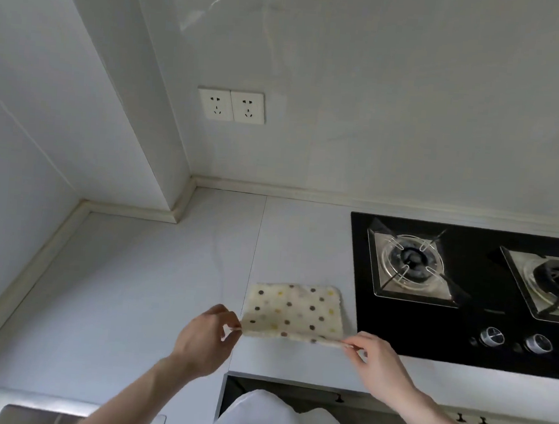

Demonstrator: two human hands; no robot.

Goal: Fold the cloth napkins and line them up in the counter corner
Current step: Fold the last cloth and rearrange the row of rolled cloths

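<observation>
One polka-dot napkin [293,311], lying on the counter [152,285] just left of the hob [463,330]; left hand [206,338] and right hand [378,362] each pinched a near corner.

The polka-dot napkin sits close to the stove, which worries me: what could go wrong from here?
1. The cream polka-dot cloth napkin lies right beside the black glass gas hob; it could slide onto it.
2. Left hand and right hand pinch only its near corners, so the fold may end up uneven.
</observation>
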